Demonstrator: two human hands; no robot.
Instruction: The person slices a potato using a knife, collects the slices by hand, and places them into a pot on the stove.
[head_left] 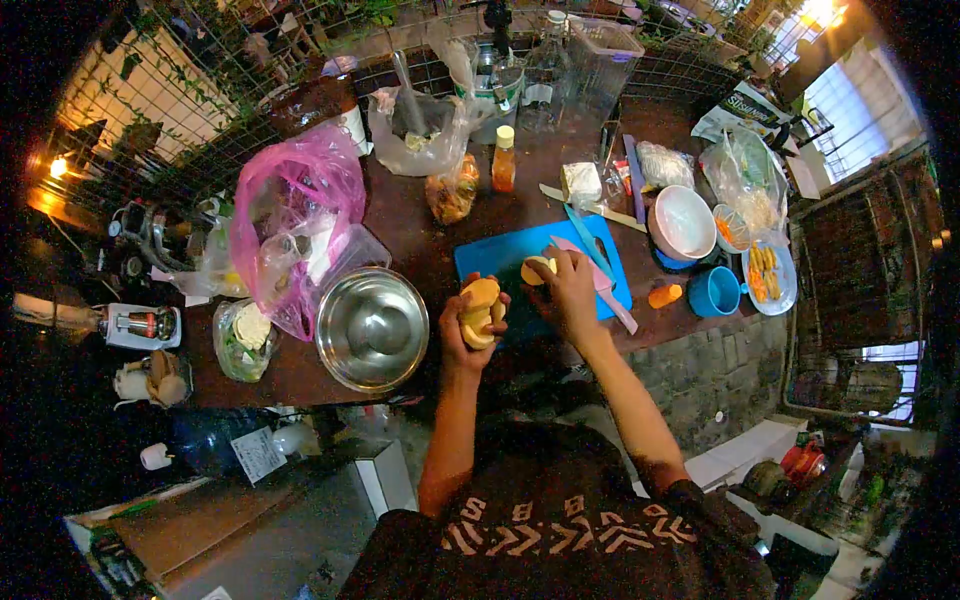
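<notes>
My left hand (468,335) is wrapped round several pale yellow pieces (480,304), palm up, just off the near left corner of the blue cutting board (490,252). Over the board, my right hand (566,290) pinches another pale yellow piece (538,269) between thumb and fingers. A pink-handled knife (605,290) and a light blue knife (590,242) lie on the board's right part, beyond my right hand. To the left of my left hand sits an empty steel bowl (372,328).
Pink plastic bags (300,220) stand left of the bowl. Behind the board are an orange-brown bottle (503,165) and a white block (581,182). On the right are a white bowl (683,222), a blue mug (714,292), a small orange bottle (664,296) and a plate of food (768,278).
</notes>
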